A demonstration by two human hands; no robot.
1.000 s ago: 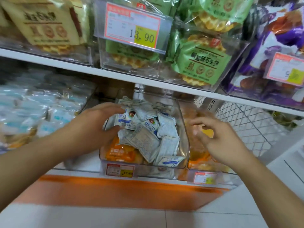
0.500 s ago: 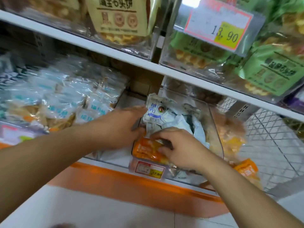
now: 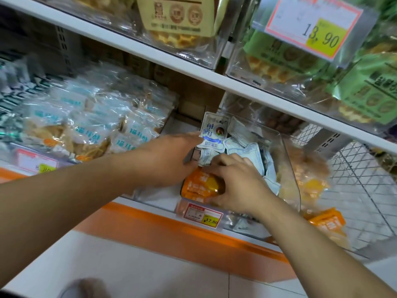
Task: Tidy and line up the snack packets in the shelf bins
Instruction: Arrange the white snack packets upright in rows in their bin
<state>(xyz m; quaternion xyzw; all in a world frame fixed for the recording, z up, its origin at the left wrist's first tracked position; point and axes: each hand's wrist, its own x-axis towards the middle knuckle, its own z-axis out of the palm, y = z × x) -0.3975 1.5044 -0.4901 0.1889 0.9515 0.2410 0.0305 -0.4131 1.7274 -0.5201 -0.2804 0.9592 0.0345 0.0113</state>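
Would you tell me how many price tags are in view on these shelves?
3. One price tag hangs on the upper bin at right, another fronts the clear bin, and a blurred one sits lower left. Others may be hidden.

The clear bin (image 3: 287, 168) is open only at its top, and this opening is almost filled by the left hand (image 3: 169, 160), the right hand (image 3: 238, 188) and the heap of white packets (image 3: 242, 149) and orange packets (image 3: 199, 186). Above it the upper shelf board (image 3: 214, 76) hangs low, so the way in is only a narrow gap from the front, and the bin's clear side walls close off both sides. To the left the pile of blue-printed packets (image 3: 90, 130) stands close, leaving a strip of bare white shelf (image 3: 159, 194) beside the bin, and to the right the wire mesh basket (image 3: 361, 179) with more orange packs (image 3: 328, 224) blocks the passage.
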